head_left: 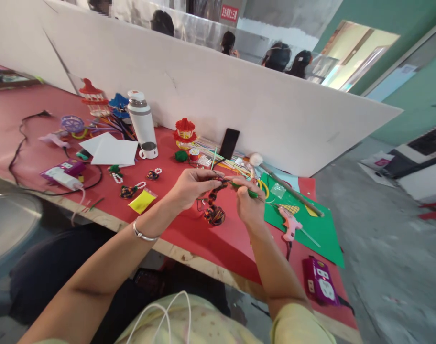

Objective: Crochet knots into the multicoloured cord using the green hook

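One multicoloured yarn piece (215,216) is present, hanging over the middle of the red counter (235,243). The left hand (192,188) pinches its upper end between thumb and fingers. The right hand (252,200) grips one green-handled tool (254,194); its tip is too small to make out. The yarn piece's long axis runs downward from the fingers, its rounded end lowest and toward the wearer. The tool lies crosswise, handle to the right, working end directed at the left hand.

Also counted: two pink glue guns, one at left (56,140), one at right on the green sheet (321,243); two purple boxes, left (69,168) and right (321,281); three lantern-shaped ornaments (185,131), two red and one blue; one white thermos (141,119); one black phone (229,143); one yellow packet (142,201).
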`<act>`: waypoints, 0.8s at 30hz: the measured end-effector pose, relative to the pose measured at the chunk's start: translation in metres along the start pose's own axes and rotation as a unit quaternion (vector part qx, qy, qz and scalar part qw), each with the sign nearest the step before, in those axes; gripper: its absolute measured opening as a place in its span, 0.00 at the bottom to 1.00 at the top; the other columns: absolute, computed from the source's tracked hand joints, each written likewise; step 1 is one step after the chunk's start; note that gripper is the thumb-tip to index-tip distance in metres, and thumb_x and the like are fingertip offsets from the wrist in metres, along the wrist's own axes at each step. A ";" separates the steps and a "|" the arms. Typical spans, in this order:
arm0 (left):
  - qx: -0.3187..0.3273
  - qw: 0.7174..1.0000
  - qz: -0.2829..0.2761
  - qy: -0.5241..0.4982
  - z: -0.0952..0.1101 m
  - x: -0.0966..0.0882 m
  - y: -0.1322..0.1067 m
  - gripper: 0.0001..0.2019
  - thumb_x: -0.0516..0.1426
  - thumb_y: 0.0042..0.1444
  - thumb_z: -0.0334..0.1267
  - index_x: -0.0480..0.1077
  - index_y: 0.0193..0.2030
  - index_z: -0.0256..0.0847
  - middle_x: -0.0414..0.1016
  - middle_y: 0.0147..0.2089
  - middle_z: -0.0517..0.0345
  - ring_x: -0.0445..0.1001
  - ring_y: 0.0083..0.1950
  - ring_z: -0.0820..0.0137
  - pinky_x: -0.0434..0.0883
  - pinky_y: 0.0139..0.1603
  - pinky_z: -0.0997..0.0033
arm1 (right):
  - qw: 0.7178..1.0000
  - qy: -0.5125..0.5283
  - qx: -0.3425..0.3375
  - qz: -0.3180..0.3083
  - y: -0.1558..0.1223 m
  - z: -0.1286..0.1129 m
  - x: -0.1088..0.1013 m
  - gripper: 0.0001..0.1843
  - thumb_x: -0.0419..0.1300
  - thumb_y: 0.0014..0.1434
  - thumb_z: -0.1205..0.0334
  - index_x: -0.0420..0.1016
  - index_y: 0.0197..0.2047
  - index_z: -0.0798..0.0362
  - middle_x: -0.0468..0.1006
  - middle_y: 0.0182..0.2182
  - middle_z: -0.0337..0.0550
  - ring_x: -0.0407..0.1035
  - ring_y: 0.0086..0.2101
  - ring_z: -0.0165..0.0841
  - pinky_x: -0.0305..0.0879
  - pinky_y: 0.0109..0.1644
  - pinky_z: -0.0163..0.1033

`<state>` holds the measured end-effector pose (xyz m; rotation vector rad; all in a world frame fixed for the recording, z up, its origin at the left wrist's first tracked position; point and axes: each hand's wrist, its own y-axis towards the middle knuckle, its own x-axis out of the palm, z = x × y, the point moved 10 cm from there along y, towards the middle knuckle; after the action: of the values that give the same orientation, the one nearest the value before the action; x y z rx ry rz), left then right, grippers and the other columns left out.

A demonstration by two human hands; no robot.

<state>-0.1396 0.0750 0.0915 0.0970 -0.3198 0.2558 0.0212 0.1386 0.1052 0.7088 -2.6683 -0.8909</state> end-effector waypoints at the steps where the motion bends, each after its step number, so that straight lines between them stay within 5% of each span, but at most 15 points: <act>1: 0.013 1.000 0.010 0.006 0.004 -0.003 0.000 0.16 0.75 0.43 0.36 0.87 0.41 0.36 0.84 0.32 0.54 0.74 0.27 0.75 0.70 0.28 0.76 | 1.000 -0.010 -0.010 -0.011 0.000 -0.004 0.002 0.13 0.65 0.67 0.45 0.86 0.46 0.40 0.89 0.45 0.42 0.83 0.48 0.41 0.81 0.56 0.53; 6: 0.092 0.990 0.085 0.060 0.017 -0.009 -0.005 0.12 0.74 0.40 0.33 0.86 0.35 0.37 0.85 0.36 0.53 0.80 0.37 0.68 0.76 0.39 0.70 | 0.962 -0.221 -0.158 -0.039 -0.009 -0.043 0.018 0.10 0.66 0.68 0.55 0.84 0.51 0.39 0.89 0.48 0.41 0.82 0.47 0.39 0.78 0.55 0.51; 9: 0.040 0.995 0.087 -0.038 0.003 -0.005 -0.006 0.16 0.75 0.38 0.35 0.86 0.37 0.37 0.83 0.33 0.54 0.76 0.31 0.72 0.72 0.30 0.74 | 0.894 -0.344 -0.287 0.021 -0.027 -0.063 0.025 0.17 0.71 0.63 0.61 0.83 0.55 0.36 0.88 0.52 0.41 0.81 0.49 0.40 0.77 0.55 0.51; 10: -0.007 0.996 0.056 -0.067 -0.006 0.002 -0.006 0.18 0.75 0.38 0.36 0.86 0.39 0.36 0.82 0.32 0.54 0.73 0.27 0.75 0.69 0.27 0.75 | 0.890 -0.340 -0.301 0.035 -0.030 -0.063 0.025 0.17 0.70 0.63 0.60 0.82 0.55 0.36 0.88 0.53 0.41 0.81 0.50 0.41 0.77 0.55 0.52; 12: -0.071 0.993 0.019 -0.091 -0.014 0.009 -0.007 0.19 0.76 0.36 0.36 0.86 0.38 0.36 0.79 0.28 0.55 0.67 0.22 0.79 0.59 0.21 0.78 | 0.928 -0.268 -0.256 0.041 -0.024 -0.051 0.018 0.13 0.67 0.67 0.55 0.83 0.54 0.38 0.88 0.52 0.42 0.81 0.52 0.41 0.78 0.56 0.53; 15: -0.087 0.994 0.001 -0.064 -0.008 0.005 -0.009 0.16 0.76 0.36 0.36 0.86 0.35 0.36 0.74 0.22 0.59 0.58 0.20 0.82 0.48 0.19 0.78 | 0.992 -0.085 -0.083 0.037 -0.003 -0.014 0.004 0.15 0.60 0.70 0.43 0.83 0.47 0.41 0.89 0.45 0.43 0.83 0.47 0.39 0.81 0.53 0.51; 19: -0.076 0.997 -0.021 0.001 0.005 0.003 -0.012 0.13 0.74 0.42 0.36 0.87 0.37 0.36 0.67 0.19 0.62 0.57 0.21 0.80 0.48 0.22 0.76 | 0.994 0.094 0.055 0.021 0.009 0.014 0.000 0.20 0.67 0.59 0.34 0.82 0.37 0.42 0.89 0.37 0.42 0.84 0.42 0.39 0.83 0.47 0.48; 24: -0.095 0.995 -0.031 -0.004 0.004 0.006 -0.015 0.15 0.72 0.44 0.36 0.87 0.40 0.35 0.69 0.22 0.60 0.51 0.21 0.81 0.43 0.22 0.74 | 0.986 0.122 0.111 -0.017 0.009 0.021 0.000 0.23 0.72 0.53 0.34 0.82 0.31 0.46 0.89 0.35 0.43 0.85 0.44 0.43 0.83 0.48 0.51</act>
<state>-0.1318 0.0617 0.0965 -0.0805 -0.3465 0.1627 0.0099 0.1553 0.0949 0.8549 -2.5624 -0.4800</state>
